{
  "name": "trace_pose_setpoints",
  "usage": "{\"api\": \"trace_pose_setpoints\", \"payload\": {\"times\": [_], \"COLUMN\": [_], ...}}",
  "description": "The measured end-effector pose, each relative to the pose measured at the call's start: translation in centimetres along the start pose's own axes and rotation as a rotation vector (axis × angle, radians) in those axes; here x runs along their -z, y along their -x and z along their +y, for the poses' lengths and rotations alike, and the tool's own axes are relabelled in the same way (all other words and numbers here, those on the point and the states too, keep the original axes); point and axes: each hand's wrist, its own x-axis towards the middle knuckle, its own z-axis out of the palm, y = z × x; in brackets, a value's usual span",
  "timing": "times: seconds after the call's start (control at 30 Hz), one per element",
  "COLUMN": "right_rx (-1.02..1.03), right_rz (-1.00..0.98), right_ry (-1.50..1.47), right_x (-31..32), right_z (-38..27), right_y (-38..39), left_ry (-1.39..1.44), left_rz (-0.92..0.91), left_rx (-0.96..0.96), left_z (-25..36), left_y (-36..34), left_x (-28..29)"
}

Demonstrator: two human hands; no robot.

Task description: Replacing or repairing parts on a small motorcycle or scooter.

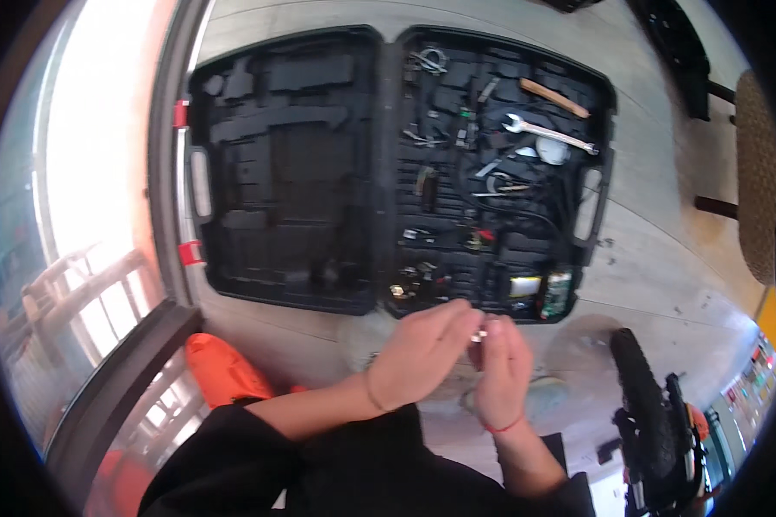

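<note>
My left hand (427,349) and my right hand (502,370) meet just past the near edge of an open black tool case (284,297). Both have their fingers closed around a small shiny piece (479,335); most of it is hidden, and its kind cannot be made out. Loose items lie in the case's right half. Among them are an open-end wrench (550,133), a wooden handle (556,97), a white round piece (552,152) and a green circuit board (557,293). Small brassy parts (397,291) rest near my left fingers.
The case's left half has moulded hollows. A window frame (168,155) runs along the left, with an orange object (224,370) below it. At the right stand a brown-seated chair (759,172) and, nearer, a black wheeled object (642,388). The floor (655,258) is grey planks.
</note>
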Motion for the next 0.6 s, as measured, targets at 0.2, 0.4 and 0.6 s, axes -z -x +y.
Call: {"api": "trace_pose_setpoints", "payload": {"times": [0.2,0.4,0.6], "right_rx": [0.081,0.164,0.19], "right_rz": [0.033,0.063,0.194], "right_ry": [-0.057,0.005,0.134], "right_x": [-1.0,-1.6,-2.3], "right_z": [-0.5,-0.7,-0.9], "right_y": [0.0,0.0,0.0], "left_ry": [-0.07,-0.219,-0.298], "left_rz": [0.079,0.154,0.175], "left_rx": [-0.118,-0.237,-0.195], "left_z": [-0.2,0.2,0.6], "left_y": [0.6,0.2,-0.2], "left_x": [0.0,-0.3,-0.8]}}
